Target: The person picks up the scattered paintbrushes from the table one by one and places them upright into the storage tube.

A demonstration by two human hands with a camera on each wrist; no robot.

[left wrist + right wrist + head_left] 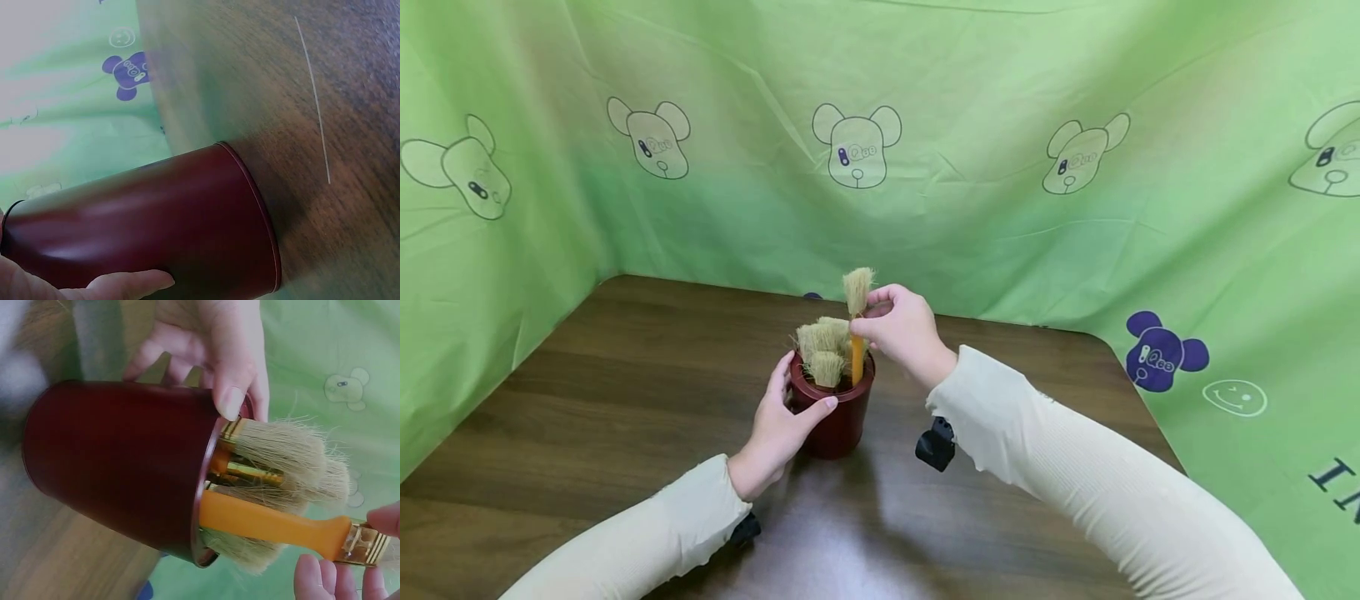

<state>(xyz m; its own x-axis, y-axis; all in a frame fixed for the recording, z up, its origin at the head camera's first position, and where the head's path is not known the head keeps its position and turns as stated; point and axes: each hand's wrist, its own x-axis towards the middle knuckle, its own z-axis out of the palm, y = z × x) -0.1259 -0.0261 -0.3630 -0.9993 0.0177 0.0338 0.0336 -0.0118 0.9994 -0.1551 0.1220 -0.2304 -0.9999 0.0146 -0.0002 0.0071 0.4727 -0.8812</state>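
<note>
A dark red round holder (837, 427) stands on the table, with several bristle brushes (281, 447) in it, bristles upward. My left hand (775, 433) grips the holder's side near its rim, thumb at the front and fingers round the left. Above the rim, my right hand (908, 329) pinches a paintbrush (269, 522) by its gold metal band. This brush has an orange handle, which points down into the holder, and its pale bristles (858, 290) rise above the others. The handle's lower end is hidden inside the holder.
The brown wooden table (625, 400) ends at a green printed curtain (970, 208) on the back and sides. A thin pale strand (318, 106) lies on the table beyond the holder's base. Black devices (936, 446) hang under both wrists.
</note>
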